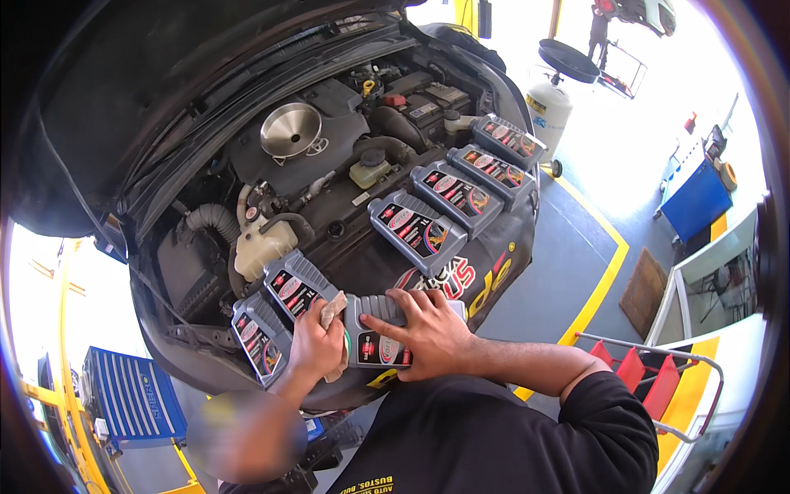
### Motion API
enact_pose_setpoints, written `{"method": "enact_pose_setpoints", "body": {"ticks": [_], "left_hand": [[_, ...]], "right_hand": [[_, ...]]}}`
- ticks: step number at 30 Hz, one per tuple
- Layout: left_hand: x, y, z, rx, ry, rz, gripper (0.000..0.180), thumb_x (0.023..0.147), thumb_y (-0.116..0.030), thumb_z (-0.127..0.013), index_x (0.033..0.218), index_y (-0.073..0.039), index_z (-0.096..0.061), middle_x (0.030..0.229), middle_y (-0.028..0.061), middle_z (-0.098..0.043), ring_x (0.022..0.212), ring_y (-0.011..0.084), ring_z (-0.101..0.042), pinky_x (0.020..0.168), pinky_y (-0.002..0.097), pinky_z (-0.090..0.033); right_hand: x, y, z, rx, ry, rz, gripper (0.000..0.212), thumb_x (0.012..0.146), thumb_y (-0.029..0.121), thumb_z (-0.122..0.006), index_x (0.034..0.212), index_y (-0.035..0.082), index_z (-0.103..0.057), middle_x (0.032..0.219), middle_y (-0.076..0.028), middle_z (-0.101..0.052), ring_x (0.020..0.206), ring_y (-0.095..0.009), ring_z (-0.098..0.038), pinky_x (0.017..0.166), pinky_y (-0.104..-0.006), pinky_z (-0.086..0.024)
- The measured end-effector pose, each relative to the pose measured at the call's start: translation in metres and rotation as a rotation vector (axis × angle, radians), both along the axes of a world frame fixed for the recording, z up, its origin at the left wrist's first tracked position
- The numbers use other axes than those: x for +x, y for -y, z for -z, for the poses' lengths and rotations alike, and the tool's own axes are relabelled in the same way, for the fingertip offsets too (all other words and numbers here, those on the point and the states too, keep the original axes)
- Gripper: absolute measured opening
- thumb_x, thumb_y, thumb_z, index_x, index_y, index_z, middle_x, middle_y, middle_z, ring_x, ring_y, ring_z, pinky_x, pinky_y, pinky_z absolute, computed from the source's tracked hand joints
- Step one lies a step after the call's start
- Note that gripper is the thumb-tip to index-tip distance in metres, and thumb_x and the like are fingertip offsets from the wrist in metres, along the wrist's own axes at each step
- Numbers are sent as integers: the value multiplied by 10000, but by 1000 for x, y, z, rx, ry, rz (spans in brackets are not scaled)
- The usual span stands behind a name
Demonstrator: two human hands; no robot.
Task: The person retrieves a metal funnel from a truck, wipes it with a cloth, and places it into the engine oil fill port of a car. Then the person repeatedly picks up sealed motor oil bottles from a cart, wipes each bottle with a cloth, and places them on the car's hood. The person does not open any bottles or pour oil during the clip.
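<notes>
A grey motor oil bottle (372, 311) with a dark label lies on its side in front of me at the car's front edge. My right hand (432, 331) is wrapped over its body with the fingers spread across it. At the bottle's left end my left hand (316, 344) is closed on a beige rag (335, 308), which sticks out above and below the fist. What lies beneath the rag is hidden. Just left of this hand lie two similar oil bottles, one upper (298, 284) and one lower (260, 342).
Several more oil bottles (420, 232) lie in a row along the car's right front. A metal funnel (291, 132) stands on the engine, under the raised hood (164, 74). Nearby are a coolant tank (265, 247), a white drain tank (550, 107), a blue cabinet (136, 395) and a red-panelled cart (661, 387).
</notes>
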State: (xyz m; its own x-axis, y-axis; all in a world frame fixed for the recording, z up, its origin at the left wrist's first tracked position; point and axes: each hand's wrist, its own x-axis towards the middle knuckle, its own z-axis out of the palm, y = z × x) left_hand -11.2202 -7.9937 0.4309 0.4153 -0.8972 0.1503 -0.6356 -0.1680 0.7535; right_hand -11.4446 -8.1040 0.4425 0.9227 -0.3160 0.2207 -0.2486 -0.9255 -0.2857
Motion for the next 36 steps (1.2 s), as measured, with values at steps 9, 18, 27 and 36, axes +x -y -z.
{"method": "enact_pose_setpoints", "body": {"ticks": [9, 18, 27, 36], "left_hand": [[-44, -48, -99, -756, 860, 835, 465, 695, -347, -868, 1011, -82, -653, 936, 83, -657, 709, 183, -642, 583, 302, -535], [11, -17, -41, 50, -118, -169, 110, 855, -129, -650, 872, -23, -628, 729, 153, -620, 637, 338, -634, 579, 422, -503], [-47, -46, -104, -621, 778, 713, 352, 730, -269, -779, 1030, -126, -664, 957, 88, -658, 723, 205, -646, 590, 322, -528], [32, -5, -26, 84, -101, -117, 131, 905, -107, -603, 970, -7, -656, 753, 163, -659, 746, 255, -698, 635, 371, -530]], "right_hand": [[15, 43, 20, 1385, -128, -1113, 1152, 541, 332, -921, 1530, -19, -444, 1482, -173, -510, 1396, -309, -454, 1185, -406, -287], [30, 2, -16, 248, 9, -39, 1177, 574, 385, -872, 1612, 228, -341, 1397, -268, -467, 1205, -441, -565, 1059, -512, -426], [32, 44, 28, 1436, -242, -1092, 1253, 519, 259, -914, 1580, -32, -316, 1479, -161, -515, 1376, -262, -468, 1191, -368, -299], [49, 14, -8, -94, 144, -10, 1140, 610, 443, -889, 1599, 219, -368, 1310, -227, -508, 1130, -386, -535, 968, -487, -416]]}}
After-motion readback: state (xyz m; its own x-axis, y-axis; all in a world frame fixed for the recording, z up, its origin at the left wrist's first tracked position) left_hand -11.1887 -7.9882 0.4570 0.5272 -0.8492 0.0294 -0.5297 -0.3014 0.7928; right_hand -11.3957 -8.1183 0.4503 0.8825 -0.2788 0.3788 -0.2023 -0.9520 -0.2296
